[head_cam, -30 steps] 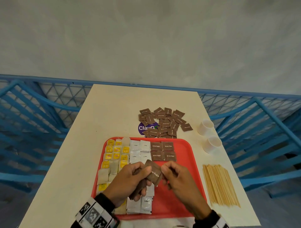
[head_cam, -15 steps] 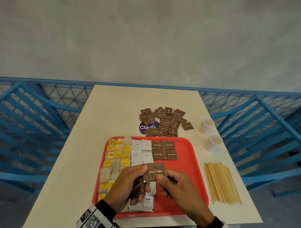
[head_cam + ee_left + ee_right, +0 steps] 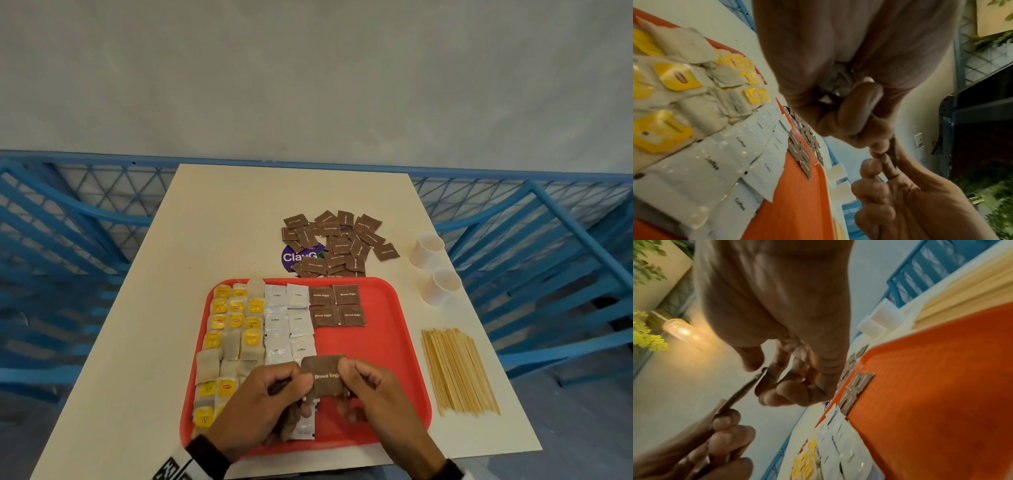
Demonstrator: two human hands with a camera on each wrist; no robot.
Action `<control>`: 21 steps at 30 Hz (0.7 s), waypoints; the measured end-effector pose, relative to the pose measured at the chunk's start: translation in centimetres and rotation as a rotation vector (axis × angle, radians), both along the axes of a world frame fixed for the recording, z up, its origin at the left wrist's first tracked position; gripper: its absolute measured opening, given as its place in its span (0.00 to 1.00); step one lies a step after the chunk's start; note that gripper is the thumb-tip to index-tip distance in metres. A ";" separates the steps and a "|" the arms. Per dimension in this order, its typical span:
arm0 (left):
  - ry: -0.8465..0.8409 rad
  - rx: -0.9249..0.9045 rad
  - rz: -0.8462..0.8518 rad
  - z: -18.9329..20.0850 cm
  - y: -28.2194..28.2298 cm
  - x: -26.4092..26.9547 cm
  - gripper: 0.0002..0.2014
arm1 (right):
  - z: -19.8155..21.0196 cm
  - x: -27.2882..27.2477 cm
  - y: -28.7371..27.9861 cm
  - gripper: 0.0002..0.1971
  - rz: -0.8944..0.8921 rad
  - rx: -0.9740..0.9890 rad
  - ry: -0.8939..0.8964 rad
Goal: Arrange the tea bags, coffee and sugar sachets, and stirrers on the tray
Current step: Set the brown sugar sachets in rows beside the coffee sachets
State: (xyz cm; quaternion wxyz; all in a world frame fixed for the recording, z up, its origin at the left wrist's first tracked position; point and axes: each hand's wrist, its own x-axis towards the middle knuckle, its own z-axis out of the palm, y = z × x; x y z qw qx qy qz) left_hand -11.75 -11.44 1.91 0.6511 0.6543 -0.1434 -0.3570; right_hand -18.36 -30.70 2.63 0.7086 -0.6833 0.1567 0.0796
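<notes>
Your left hand (image 3: 270,394) and right hand (image 3: 368,387) both pinch one brown sugar sachet (image 3: 325,377), low in the frame over the red tray (image 3: 387,363). A second ago it hung tilted between your fingers; now it faces up, label level and readable, so it looks ready to set down. Your left hand also grips spare sachets underneath. Four brown sugar sachets (image 3: 337,305) already sit in the tray's upper middle; the open row below them seems the next spot. The stirrers (image 3: 457,371) wait on the counter (image 3: 233,219), right.
</notes>
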 end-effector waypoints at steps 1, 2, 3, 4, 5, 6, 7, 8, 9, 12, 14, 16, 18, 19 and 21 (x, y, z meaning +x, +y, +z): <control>0.019 0.002 -0.012 -0.2 0.1 0.1 0.19 | -0.4 0.1 0.0 0.20 -0.030 0.013 0.022; 0.046 0.007 -0.012 -0.4 0.1 0.2 0.20 | -0.7 0.1 0.0 0.21 -0.047 0.028 0.045; 0.071 0.014 -0.001 -0.6 0.1 0.3 0.20 | -1.0 0.2 0.1 0.21 -0.056 0.050 0.068; 0.085 0.021 0.012 -0.8 0.0 0.4 0.19 | -1.2 0.3 0.1 0.20 -0.061 0.077 0.083; 0.088 0.027 0.025 -1.0 -0.1 0.5 0.18 | -1.3 0.4 0.2 0.19 -0.065 0.097 0.095; 0.081 0.034 0.030 -1.2 -0.3 0.6 0.17 | -1.3 0.5 0.2 0.18 -0.066 0.102 0.104; 0.069 0.048 0.026 -1.3 -0.4 0.8 0.17 | -1.3 0.7 0.1 0.18 -0.069 0.088 0.114; 0.051 0.068 0.021 -1.6 -0.5 0.9 0.16 | -1.5 1.0 -0.2 0.16 -0.081 0.056 0.124; 0.036 0.095 0.028 -1.9 -0.5 1.1 0.16 | -1.7 1.5 -0.7 0.13 -0.110 0.004 0.132; 0.053 0.157 0.121 -2.5 0.1 1.6 0.16 | -4.2 4.4 -3.3 0.10 -0.183 -0.276 0.140; 0.061 0.179 0.158 -2.6 0.8 1.6 0.16 | -6.8 6.6 -4.7 0.10 -0.190 -0.417 0.183; 0.067 0.197 0.170 -2.6 1.5 1.5 0.16 | -9.3 8.3 -5.2 0.09 -0.166 -0.502 0.252; 0.080 0.212 0.183 -2.7 2.1 1.5 0.16 | -10.7 9.3 -5.0 0.09 -0.143 -0.559 0.279; 0.087 0.218 0.188 -2.8 2.3 1.5 0.16 | -10.9 9.7 -4.8 0.10 -0.145 -0.579 0.288; 0.099 0.221 0.198 -2.9 2.6 1.5 0.16 | -10.8 10.2 -4.4 0.12 -0.159 -0.622 0.317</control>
